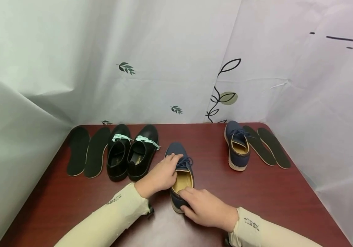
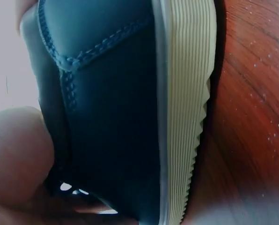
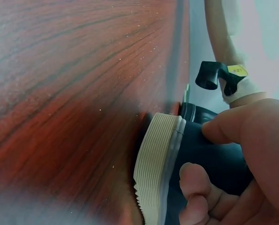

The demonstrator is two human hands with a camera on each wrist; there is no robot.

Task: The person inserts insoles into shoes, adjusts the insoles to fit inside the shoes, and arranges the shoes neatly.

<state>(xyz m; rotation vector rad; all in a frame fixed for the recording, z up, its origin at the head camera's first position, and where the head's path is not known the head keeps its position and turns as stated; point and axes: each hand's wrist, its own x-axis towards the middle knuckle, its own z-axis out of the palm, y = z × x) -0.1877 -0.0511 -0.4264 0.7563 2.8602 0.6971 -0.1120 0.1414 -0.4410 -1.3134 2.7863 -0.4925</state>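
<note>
The blue shoe (image 1: 184, 178) sits grasped by left grip (image 1: 162, 173) beside its laces, right grip (image 1: 206, 208) at heel.

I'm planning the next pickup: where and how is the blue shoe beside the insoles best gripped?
Probably by its heel, from the near side, pinching inside and out: the blue shoe stands upright, heel facing the head camera, opening upward. The insoles lie close on its right.
</note>
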